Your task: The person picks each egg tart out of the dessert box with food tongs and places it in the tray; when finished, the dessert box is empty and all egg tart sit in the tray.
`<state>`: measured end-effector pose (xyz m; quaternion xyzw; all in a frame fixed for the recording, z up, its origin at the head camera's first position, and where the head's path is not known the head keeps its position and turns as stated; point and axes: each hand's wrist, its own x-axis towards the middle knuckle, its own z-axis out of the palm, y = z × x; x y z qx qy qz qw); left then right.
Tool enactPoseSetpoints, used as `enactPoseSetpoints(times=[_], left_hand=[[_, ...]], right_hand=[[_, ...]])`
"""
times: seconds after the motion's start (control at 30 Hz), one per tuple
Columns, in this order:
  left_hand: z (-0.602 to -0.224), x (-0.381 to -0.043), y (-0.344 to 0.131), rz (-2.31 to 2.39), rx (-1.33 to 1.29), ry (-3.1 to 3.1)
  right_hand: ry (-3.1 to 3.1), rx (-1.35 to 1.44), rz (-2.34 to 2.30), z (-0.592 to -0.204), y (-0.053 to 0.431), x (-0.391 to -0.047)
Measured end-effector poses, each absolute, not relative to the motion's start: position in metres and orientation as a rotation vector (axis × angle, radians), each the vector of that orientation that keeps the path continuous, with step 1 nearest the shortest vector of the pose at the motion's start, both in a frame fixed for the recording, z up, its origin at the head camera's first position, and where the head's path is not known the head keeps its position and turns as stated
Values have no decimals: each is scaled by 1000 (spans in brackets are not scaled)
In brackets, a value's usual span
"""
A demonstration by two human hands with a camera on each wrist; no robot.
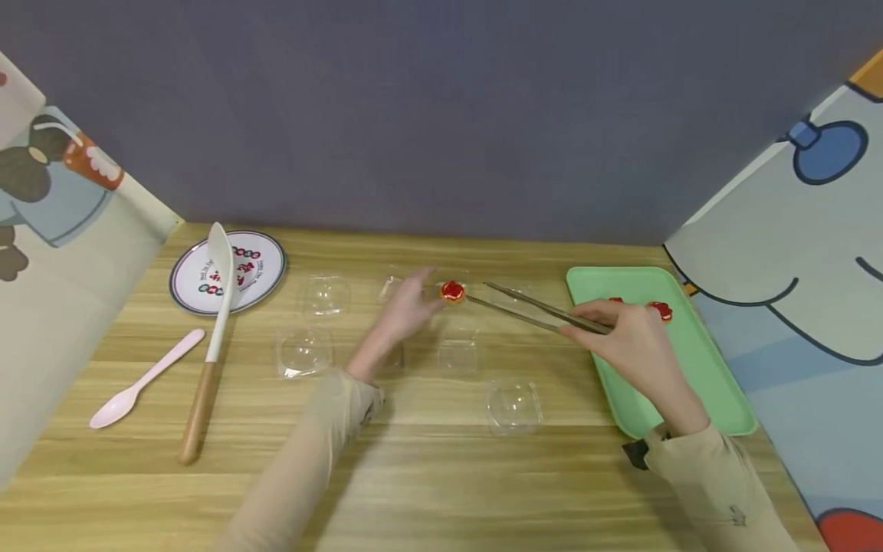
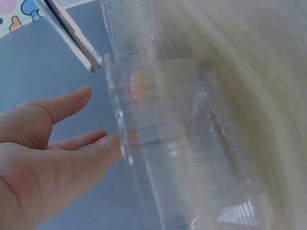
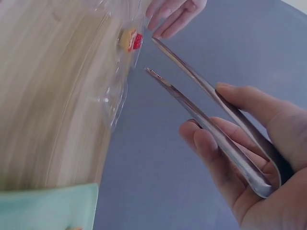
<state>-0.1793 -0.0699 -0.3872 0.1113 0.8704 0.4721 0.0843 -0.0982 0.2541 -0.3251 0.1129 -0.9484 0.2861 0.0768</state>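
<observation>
My right hand [image 1: 631, 341] holds metal tweezers [image 1: 552, 309], thumb on one arm and fingers on the other. In the right wrist view the tips stand apart with nothing between them. Just beyond the tips, a small tart [image 1: 452, 291] with a red top sits in a clear plastic container; it also shows as a yellow and red piece [image 3: 130, 40]. My left hand [image 1: 407, 305] reaches beside that tart, blurred in the head view. The left wrist view shows its thumb and fingers extended, fingertips by the rim of a clear container [image 2: 158, 143]; whether they touch is unclear.
Several clear containers, one at the front [image 1: 513, 405], stand on the wooden table [image 1: 441, 475]. At right, a green tray [image 1: 697, 376] bears red-topped tarts [image 1: 660, 310]. At left lie a patterned plate [image 1: 186, 280], a long-handled white spoon [image 1: 219, 330] across it and a pink spoon [image 1: 148, 376].
</observation>
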Motion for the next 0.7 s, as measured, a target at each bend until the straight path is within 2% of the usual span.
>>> enactPoseSetpoints(times=[0.03, 0.23, 0.27, 0.7], left_hand=[[-397, -186, -71, 1420, 347, 2595], [-397, -186, -68, 1410, 340, 2590], [-387, -180, -66, 1392, 323, 2591], [-391, -185, -59, 1361, 324, 2592]], right_hand=[[-2847, 349, 858, -325, 251, -101], [-2851, 445, 821, -327, 238, -117], [-2849, 460, 804, -327, 236, -120], [-2896, 551, 705, -322, 220, -137]])
